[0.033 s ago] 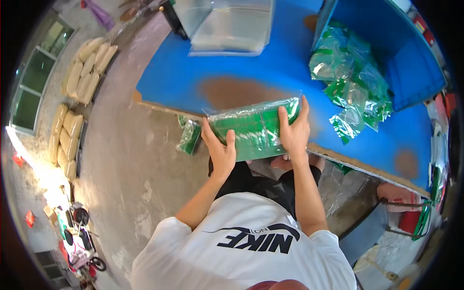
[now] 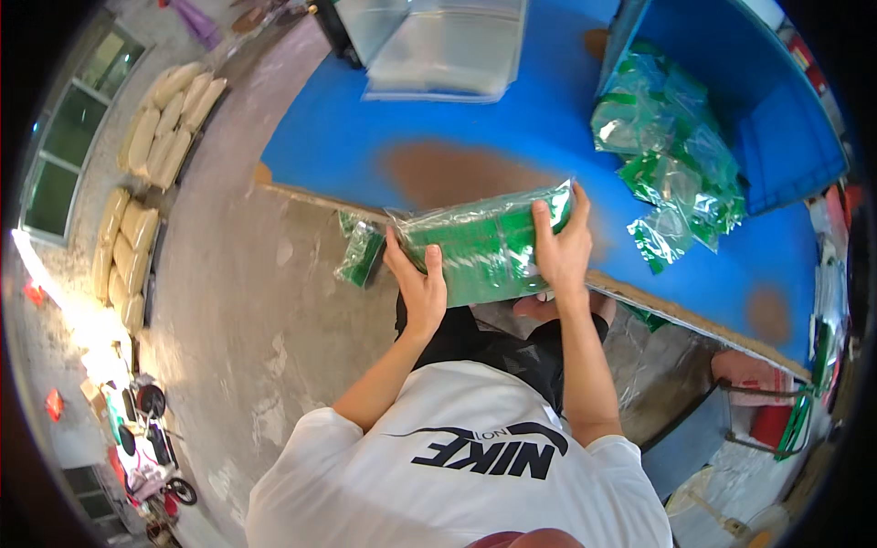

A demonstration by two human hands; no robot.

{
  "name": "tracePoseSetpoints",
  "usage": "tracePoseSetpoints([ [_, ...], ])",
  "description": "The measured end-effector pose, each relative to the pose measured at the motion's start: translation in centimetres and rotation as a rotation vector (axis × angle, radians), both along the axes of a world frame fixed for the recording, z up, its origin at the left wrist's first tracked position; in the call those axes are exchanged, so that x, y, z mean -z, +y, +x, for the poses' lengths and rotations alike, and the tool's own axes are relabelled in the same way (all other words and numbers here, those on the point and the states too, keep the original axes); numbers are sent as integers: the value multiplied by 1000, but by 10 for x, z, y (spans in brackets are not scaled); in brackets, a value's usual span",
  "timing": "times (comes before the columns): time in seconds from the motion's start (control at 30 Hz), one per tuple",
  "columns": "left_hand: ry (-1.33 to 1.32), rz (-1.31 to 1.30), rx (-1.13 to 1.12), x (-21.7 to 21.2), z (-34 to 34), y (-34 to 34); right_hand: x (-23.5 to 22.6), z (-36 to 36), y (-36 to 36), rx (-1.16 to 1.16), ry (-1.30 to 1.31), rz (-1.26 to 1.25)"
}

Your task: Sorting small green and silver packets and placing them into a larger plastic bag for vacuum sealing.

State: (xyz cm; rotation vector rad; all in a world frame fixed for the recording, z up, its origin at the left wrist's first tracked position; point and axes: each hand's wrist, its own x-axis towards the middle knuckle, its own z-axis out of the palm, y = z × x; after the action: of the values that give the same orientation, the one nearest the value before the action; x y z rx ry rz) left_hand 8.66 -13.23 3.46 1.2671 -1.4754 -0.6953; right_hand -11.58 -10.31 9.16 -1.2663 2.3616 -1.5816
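Note:
Between my two hands is a clear plastic bag packed with flat green pieces (image 2: 484, 251), held level at the near edge of the blue table. My left hand (image 2: 418, 285) grips its left end, thumb on the face turned to me. At the right end my right hand (image 2: 563, 242) clasps it the same way, thumb in front and fingers behind. What the fingers do behind the bag is hidden. To the right, small clear-and-green plastic packets (image 2: 671, 155) spill in a heap from a blue bin (image 2: 776, 110) lying with its opening toward me.
On the blue table (image 2: 338, 137), a stack of clear plastic bags (image 2: 448, 59) lies at the far side. A green wrapped pack (image 2: 360, 253) sits low beyond the table's left edge. Filled sacks (image 2: 174, 119) line the left wall; a motorbike (image 2: 151, 457) stands lower left. A chair (image 2: 690, 438) is at right.
The view has shifted slightly, so the table sits a little farther right. Both hands keep the same hold on the bag.

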Motion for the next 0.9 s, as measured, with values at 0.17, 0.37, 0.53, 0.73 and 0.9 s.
tracePoseSetpoints([
  [0.17, 594, 453, 37, 51, 7, 1, -8, -2, -8, -218, -97, 125],
  [0.37, 1366, 1007, 448, 120, 99, -35, -24, 90, 5, -885, -178, 354],
  [0.53, 1177, 421, 188, 216, 244, -20, -17, 88, -11, -890, -87, 186],
  [0.73, 1397, 729, -560, 222, 300, -83, -5, 70, -77, -800, 119, 194],
  [0.9, 138, 234, -802, 171, 287, -166, 27, 73, -133, -685, 410, 140],
])
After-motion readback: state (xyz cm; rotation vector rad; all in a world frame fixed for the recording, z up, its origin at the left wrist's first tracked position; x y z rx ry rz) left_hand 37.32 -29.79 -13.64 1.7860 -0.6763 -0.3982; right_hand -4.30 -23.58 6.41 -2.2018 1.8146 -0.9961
